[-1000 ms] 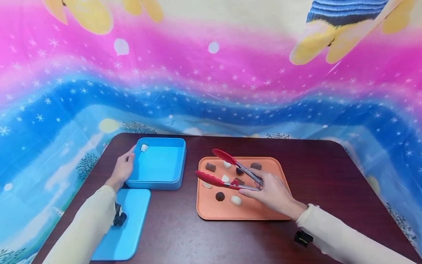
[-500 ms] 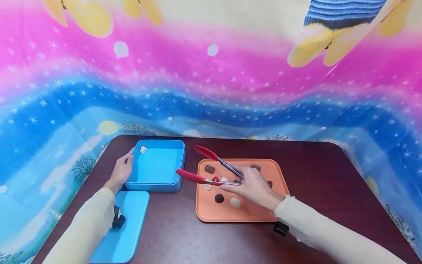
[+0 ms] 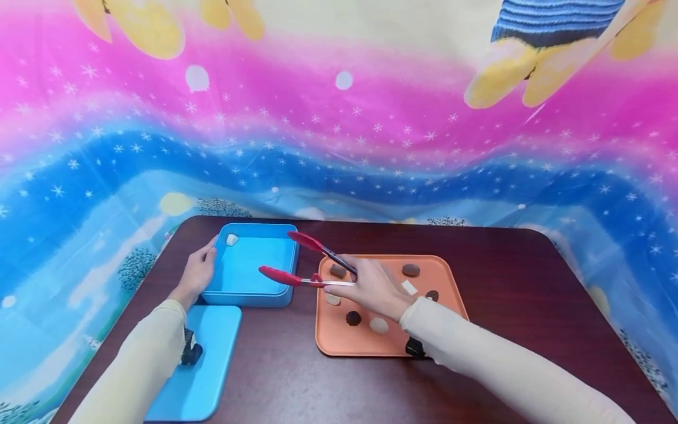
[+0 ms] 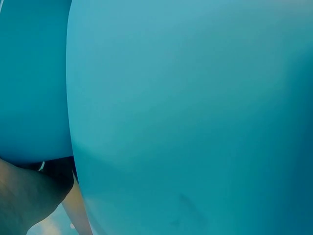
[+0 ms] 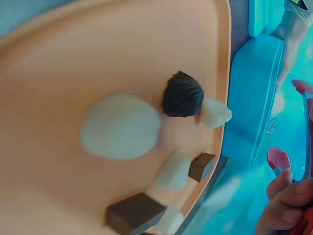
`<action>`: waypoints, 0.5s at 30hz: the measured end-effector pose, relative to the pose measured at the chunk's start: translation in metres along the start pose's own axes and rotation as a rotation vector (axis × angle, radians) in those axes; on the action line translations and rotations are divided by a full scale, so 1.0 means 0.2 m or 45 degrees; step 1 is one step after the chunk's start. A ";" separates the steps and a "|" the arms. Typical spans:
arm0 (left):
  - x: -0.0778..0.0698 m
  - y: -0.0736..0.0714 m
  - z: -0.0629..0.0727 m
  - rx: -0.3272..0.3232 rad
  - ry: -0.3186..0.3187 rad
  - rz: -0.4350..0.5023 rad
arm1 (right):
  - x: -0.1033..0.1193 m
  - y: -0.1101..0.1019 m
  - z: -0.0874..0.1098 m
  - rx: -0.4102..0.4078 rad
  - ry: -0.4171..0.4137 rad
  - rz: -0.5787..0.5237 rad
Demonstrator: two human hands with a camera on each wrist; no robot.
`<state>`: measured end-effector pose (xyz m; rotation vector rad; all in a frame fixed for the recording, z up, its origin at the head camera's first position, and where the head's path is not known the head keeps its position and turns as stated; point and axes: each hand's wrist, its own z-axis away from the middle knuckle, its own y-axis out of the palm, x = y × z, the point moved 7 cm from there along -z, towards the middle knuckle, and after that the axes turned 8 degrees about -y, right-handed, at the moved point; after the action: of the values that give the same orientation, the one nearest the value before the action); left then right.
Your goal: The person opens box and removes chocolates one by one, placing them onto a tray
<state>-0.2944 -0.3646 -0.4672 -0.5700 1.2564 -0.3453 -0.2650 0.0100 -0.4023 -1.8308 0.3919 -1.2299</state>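
My right hand (image 3: 371, 285) grips a pair of red-tipped metal tongs (image 3: 339, 259). Their arms stand spread with nothing between the tips, which reach over the right rim of the blue box (image 3: 275, 299). Fingers of the same hand show on the tongs at the right edge of the right wrist view. At the box's left side, my left hand (image 3: 196, 275) holds the wall near the rim. One white chocolate (image 3: 232, 239) sits in the box's far left corner. Below my right hand lies an orange tray (image 3: 339, 344) with several white and brown chocolates, some hidden by the hand.
A blue lid (image 3: 209, 365) lies in front of the box, under my left forearm, and fills most of the left wrist view. The dark wooden table (image 3: 286, 365) bears everything. A printed cloth (image 3: 339, 135) hangs behind the table's back edge.
My right hand has carried the tongs leftward from above the tray to the box's right rim, their tips still spread. My left hand stays on the box.
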 end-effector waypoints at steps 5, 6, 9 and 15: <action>0.01 0.00 0.00 0.007 0.000 0.009 | 0.06 0.06 -0.08 0.024 -0.048 -0.023; 0.01 0.00 0.00 0.009 -0.001 0.012 | 0.07 0.07 -0.10 0.024 -0.053 -0.020; 0.01 0.00 -0.01 0.002 0.000 0.014 | 0.10 0.11 -0.14 0.038 -0.037 0.014; 0.01 0.00 0.00 -0.002 -0.013 0.018 | 0.16 0.17 -0.21 0.076 -0.042 0.040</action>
<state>-0.2943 -0.3666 -0.4689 -0.5633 1.2509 -0.3292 -0.2801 -0.0509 -0.4043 -1.7853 0.3606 -1.1770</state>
